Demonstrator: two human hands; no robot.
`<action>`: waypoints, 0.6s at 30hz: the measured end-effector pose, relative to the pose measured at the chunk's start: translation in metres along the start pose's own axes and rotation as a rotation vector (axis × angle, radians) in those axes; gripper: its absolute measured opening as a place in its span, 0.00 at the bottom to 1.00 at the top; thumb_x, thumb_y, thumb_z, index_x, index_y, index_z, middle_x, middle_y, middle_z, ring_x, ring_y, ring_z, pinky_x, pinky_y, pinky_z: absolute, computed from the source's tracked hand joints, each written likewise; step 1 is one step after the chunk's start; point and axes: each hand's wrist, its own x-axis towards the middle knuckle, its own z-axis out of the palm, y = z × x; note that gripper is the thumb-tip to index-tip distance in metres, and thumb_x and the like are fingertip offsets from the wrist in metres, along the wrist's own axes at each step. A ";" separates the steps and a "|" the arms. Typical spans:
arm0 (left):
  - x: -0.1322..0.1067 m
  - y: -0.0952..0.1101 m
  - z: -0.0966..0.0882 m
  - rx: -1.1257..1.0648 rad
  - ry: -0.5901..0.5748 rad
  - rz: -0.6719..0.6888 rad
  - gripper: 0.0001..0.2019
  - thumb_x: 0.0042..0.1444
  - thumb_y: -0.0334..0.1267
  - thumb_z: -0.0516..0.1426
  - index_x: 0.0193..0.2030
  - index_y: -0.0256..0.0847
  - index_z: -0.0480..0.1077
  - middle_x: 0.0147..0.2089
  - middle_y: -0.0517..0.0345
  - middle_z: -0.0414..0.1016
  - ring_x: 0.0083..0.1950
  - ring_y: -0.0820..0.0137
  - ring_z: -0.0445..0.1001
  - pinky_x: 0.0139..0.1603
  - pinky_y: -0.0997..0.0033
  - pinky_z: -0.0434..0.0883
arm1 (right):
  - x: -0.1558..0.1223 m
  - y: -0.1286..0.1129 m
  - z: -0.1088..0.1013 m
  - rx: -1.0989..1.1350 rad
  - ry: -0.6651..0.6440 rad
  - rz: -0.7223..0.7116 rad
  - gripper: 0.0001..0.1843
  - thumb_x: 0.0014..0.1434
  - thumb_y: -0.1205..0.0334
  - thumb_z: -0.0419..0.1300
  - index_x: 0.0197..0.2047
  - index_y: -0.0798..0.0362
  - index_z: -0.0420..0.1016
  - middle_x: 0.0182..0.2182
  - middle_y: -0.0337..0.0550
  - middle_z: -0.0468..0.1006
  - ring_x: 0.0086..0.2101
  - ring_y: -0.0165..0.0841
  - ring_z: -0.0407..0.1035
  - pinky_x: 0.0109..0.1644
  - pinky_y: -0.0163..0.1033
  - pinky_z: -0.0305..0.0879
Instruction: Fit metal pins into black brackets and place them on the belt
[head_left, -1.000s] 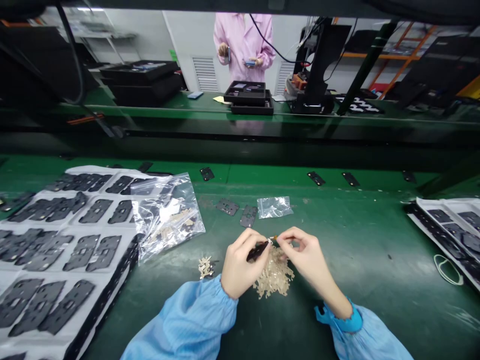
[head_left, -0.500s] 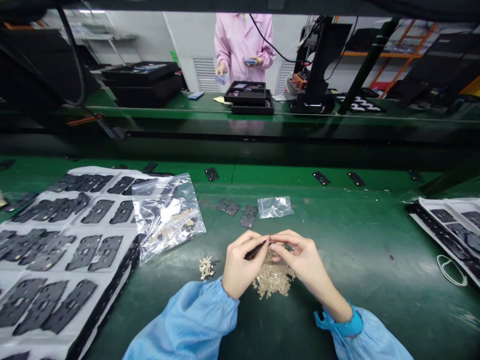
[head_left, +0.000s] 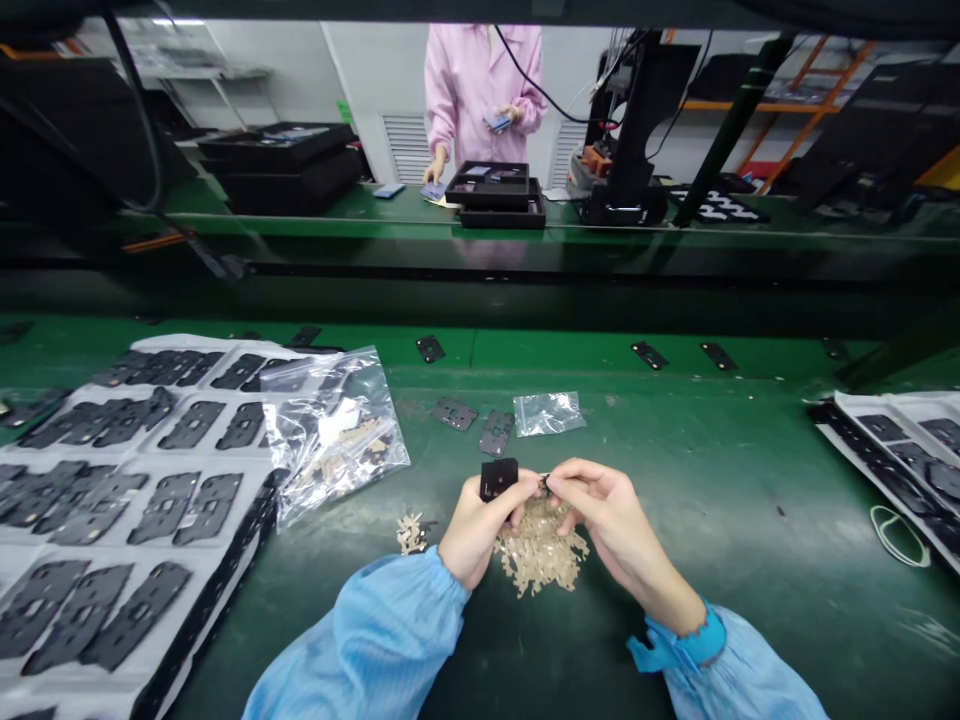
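Note:
My left hand [head_left: 476, 530] holds a small black plate [head_left: 499, 479] upright between thumb and fingers, its flat face showing. My right hand [head_left: 611, 510] is close beside it, fingertips pinched on a tiny piece [head_left: 547, 483] too small to make out. Right under both hands lies a loose heap of beige foil pieces [head_left: 540, 555]. A smaller cluster of the same pieces [head_left: 410, 535] sits left of my left wrist.
A white tray sheet [head_left: 112, 510] of black plates lies at left, partly under a plastic bag of beige pieces [head_left: 334, 440]. Loose black plates [head_left: 454, 413] and a small clear bag [head_left: 549, 414] lie ahead. A co-worker in pink [head_left: 480, 80] stands beyond the far bench.
The black part in my left hand has turned from edge-on to face-on and risen slightly. My hands have drawn a little apart. The co-worker's hand has lowered toward the far bench.

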 end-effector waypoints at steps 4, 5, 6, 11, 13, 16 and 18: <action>0.001 -0.002 -0.002 -0.030 0.049 0.054 0.11 0.51 0.41 0.58 0.37 0.36 0.69 0.28 0.62 0.70 0.17 0.81 0.62 0.18 0.78 0.59 | 0.000 0.003 0.002 -0.027 0.102 -0.094 0.10 0.46 0.57 0.68 0.27 0.55 0.75 0.25 0.38 0.70 0.22 0.26 0.64 0.19 0.29 0.67; 0.002 -0.002 -0.004 -0.059 0.065 0.074 0.10 0.51 0.40 0.56 0.38 0.38 0.67 0.29 0.62 0.71 0.16 0.80 0.64 0.17 0.77 0.60 | -0.001 0.003 0.003 -0.027 0.118 -0.103 0.10 0.46 0.57 0.68 0.27 0.55 0.75 0.26 0.38 0.69 0.23 0.26 0.64 0.19 0.30 0.67; 0.004 -0.002 -0.007 -0.083 0.083 0.092 0.08 0.51 0.39 0.54 0.38 0.39 0.65 0.28 0.63 0.71 0.15 0.78 0.65 0.16 0.77 0.61 | -0.002 0.003 0.004 -0.026 0.118 -0.098 0.11 0.45 0.57 0.68 0.27 0.55 0.75 0.26 0.38 0.69 0.23 0.27 0.63 0.20 0.30 0.67; 0.014 0.001 -0.019 0.076 0.216 0.226 0.06 0.52 0.38 0.54 0.33 0.39 0.64 0.25 0.60 0.73 0.27 0.69 0.76 0.29 0.72 0.73 | -0.011 -0.001 0.011 -0.011 -0.070 0.049 0.11 0.51 0.55 0.65 0.29 0.56 0.79 0.27 0.41 0.69 0.28 0.29 0.65 0.24 0.30 0.69; 0.016 0.004 -0.021 0.178 0.250 0.305 0.08 0.52 0.40 0.57 0.36 0.37 0.67 0.31 0.55 0.77 0.35 0.67 0.77 0.39 0.70 0.73 | -0.012 -0.003 0.012 -0.006 -0.115 0.081 0.12 0.53 0.54 0.63 0.29 0.55 0.80 0.31 0.44 0.70 0.32 0.31 0.66 0.25 0.30 0.70; 0.015 0.007 -0.020 0.226 0.265 0.327 0.11 0.52 0.41 0.58 0.39 0.36 0.69 0.36 0.53 0.78 0.38 0.66 0.77 0.41 0.71 0.73 | -0.013 -0.004 0.011 -0.014 -0.111 0.104 0.12 0.53 0.53 0.62 0.32 0.53 0.81 0.40 0.46 0.69 0.36 0.33 0.67 0.28 0.32 0.73; 0.013 0.007 -0.018 0.230 0.253 0.314 0.11 0.52 0.41 0.58 0.39 0.36 0.69 0.35 0.53 0.78 0.37 0.67 0.78 0.39 0.72 0.73 | -0.012 -0.004 0.010 -0.017 -0.108 0.114 0.12 0.53 0.53 0.62 0.31 0.53 0.81 0.45 0.46 0.69 0.38 0.34 0.68 0.30 0.34 0.74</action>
